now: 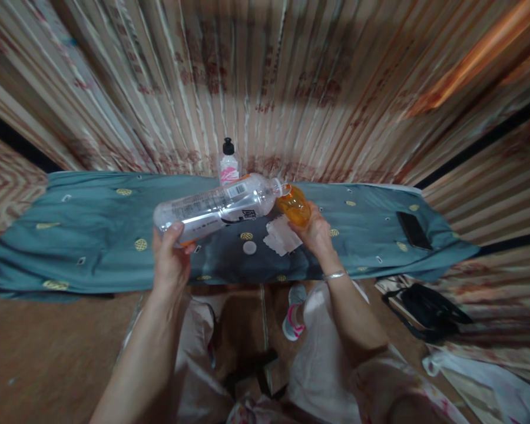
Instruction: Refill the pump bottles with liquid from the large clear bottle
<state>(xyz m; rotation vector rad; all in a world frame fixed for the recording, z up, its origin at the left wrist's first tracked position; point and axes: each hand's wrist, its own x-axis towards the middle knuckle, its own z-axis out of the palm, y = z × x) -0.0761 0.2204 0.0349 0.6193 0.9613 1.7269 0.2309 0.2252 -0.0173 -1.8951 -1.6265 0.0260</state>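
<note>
My left hand (pixel 172 253) is wrapped round the base end of a large clear plastic bottle (pixel 216 209) with a silver-grey label. The bottle lies tilted in the air, its uncapped neck pointing right and slightly up. In my right hand (pixel 315 232) is a small orange cup (pixel 294 206), tipped so that its rim meets the bottle's mouth. Whether liquid passes between them I cannot tell. Below them on the cloth lie a round white cap (pixel 249 247) and a crumpled white tissue (pixel 282 235).
A small clear bottle (pixel 228 162) with a black top stands at the table's back edge. A dark phone (pixel 414 229) lies on the right of the patterned green tablecloth (pixel 101 229). Curtains hang behind. A black bag (pixel 433 312) sits low on the right.
</note>
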